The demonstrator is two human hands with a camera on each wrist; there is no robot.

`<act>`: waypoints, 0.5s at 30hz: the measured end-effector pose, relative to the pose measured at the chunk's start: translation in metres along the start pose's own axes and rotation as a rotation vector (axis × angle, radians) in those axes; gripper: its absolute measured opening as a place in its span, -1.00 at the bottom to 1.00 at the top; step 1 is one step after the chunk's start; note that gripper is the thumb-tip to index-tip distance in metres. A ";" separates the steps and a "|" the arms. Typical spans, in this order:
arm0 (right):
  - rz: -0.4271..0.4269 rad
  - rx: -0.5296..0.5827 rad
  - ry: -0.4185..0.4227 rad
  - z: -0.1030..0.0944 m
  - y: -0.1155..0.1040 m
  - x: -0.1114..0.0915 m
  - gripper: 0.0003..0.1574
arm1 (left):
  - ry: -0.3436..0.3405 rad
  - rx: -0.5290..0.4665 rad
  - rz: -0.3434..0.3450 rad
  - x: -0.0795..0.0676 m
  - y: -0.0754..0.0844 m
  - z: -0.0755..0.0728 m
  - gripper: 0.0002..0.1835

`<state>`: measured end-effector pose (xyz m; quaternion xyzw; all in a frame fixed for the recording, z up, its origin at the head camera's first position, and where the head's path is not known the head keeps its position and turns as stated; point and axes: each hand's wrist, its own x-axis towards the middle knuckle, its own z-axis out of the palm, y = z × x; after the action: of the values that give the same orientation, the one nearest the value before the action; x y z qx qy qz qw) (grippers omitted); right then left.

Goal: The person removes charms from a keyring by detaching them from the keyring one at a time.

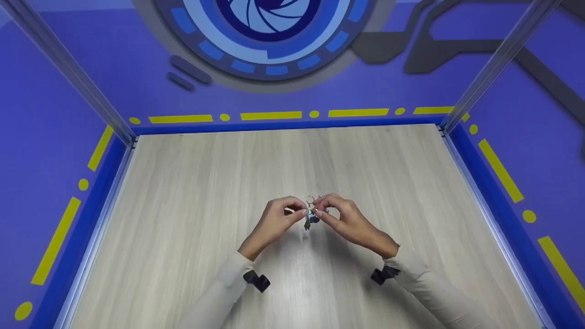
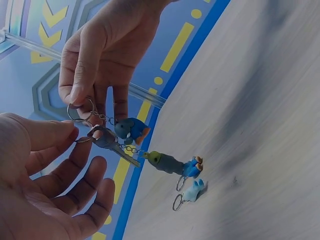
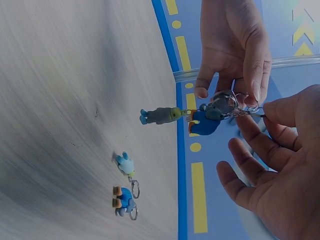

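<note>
My left hand [image 1: 279,214] and right hand [image 1: 345,219] meet over the table, fingertips close together. In the left wrist view, the right thumb and fingers pinch a metal key ring [image 2: 70,114] whose chain bears a blue figurine [image 2: 132,130]. The left thumb and index finger pinch another metal ring [image 2: 82,140] beside a silver key [image 2: 106,139]. A figurine with a yellow-green head and grey body [image 2: 169,162] dangles from a chain below the key. In the right wrist view the rings overlap between the fingertips, and the grey figurine [image 3: 162,115] hangs beside the blue one [image 3: 205,123].
On the wooden table [image 1: 205,183] lie two more ringed keychains: a light blue figurine [image 3: 125,163] and a blue one [image 3: 124,199]. Blue-purple panels [image 1: 105,68] with yellow dashes enclose the table at the back and sides. Metal posts [image 1: 493,68] stand at the back corners.
</note>
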<state>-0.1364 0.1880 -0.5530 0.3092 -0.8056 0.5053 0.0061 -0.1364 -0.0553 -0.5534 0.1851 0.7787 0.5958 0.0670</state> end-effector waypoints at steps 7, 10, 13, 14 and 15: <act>0.011 0.008 -0.014 0.000 0.000 -0.001 -0.89 | -0.008 -0.059 -0.021 -0.001 -0.002 -0.002 -0.92; 0.026 0.024 -0.014 0.000 0.000 -0.001 -0.88 | -0.010 -0.080 -0.013 -0.001 -0.002 -0.003 -0.93; 0.034 0.042 -0.011 0.000 0.001 -0.002 -0.88 | -0.010 -0.114 -0.017 -0.002 -0.002 -0.003 -0.93; 0.039 0.048 -0.012 0.000 0.002 -0.002 -0.88 | -0.009 -0.130 -0.017 -0.002 -0.002 -0.003 -0.92; 0.042 0.051 -0.011 0.000 0.002 -0.002 -0.88 | -0.008 -0.148 -0.021 -0.002 -0.003 -0.003 -0.93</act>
<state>-0.1355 0.1900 -0.5555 0.2949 -0.7989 0.5239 -0.0170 -0.1363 -0.0595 -0.5552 0.1739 0.7340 0.6503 0.0898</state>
